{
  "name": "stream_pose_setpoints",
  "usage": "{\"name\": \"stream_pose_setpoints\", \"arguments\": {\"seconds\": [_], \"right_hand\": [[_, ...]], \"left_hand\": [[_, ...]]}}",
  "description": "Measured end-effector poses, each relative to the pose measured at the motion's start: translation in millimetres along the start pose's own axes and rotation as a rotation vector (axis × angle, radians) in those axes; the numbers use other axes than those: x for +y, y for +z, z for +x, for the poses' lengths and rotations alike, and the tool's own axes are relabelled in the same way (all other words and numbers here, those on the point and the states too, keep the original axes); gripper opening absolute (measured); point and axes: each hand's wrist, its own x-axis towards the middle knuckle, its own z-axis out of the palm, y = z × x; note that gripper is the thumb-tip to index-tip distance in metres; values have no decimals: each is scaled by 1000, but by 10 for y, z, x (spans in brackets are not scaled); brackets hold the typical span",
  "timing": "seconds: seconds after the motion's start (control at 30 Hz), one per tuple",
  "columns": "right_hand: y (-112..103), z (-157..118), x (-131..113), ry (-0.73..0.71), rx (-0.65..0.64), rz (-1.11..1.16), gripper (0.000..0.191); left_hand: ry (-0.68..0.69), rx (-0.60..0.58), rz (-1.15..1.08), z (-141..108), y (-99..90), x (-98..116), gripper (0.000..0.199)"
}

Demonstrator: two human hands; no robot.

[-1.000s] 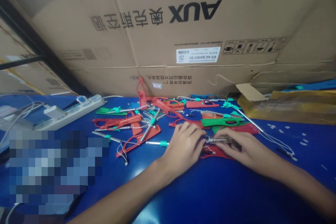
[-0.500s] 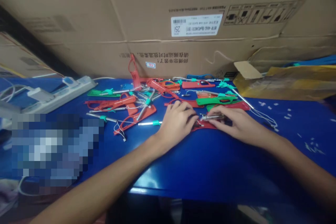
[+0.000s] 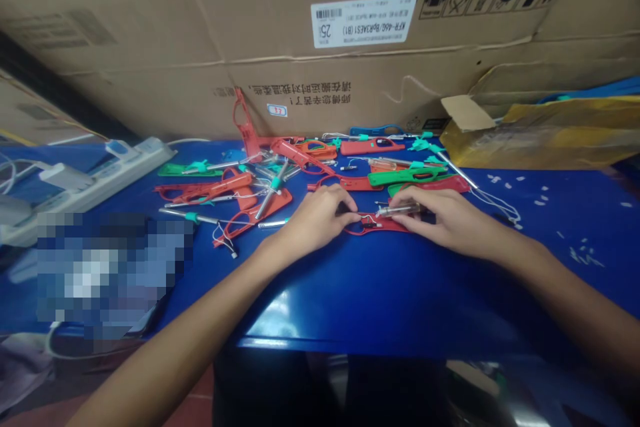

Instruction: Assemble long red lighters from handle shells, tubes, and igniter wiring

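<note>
Table edge: the blue tabletop [image 3: 350, 300] now shows its front edge; a second ago it lay out of your view.
Left grip: your left hand [image 3: 317, 213] keeps thumb and forefinger narrow at the white wires [image 3: 369, 219]; cannot tell whether they pinch them.
Right grip: your right hand [image 3: 440, 217] holds the clear part [image 3: 387, 211] in its fingertips, as before.
Red shell: the red handle shell [image 3: 390, 225] lies on the table under your fingertips; more shows, your hands having parted slightly.
Pile: green handle [image 3: 410, 177] just beyond.
Backdrop: cardboard carton [image 3: 200, 27]; its large lettering has left view.
</note>
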Motion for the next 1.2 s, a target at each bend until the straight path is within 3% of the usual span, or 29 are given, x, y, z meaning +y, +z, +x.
{"name": "stream_pose_setpoints", "arguments": {"seconds": [0.17, 0.33, 0.6, 0.83, 1.2], "right_hand": [[19, -2, 14, -13, 13, -23, 19], [22, 1, 9, -11, 3, -16, 18], [16, 1, -8, 1, -8, -22, 20], [23, 6, -17, 3, 13, -30, 22], [34, 18, -30, 10, 34, -52, 20]], "left_hand": [[-71, -40, -199, 13, 23, -35, 4], [11, 27, -267, 12, 36, -22, 6], [189, 31, -182, -11, 37, 24, 17], [211, 65, -133, -8, 68, 38, 17], [196, 13, -180, -11, 64, 77, 19]]}}
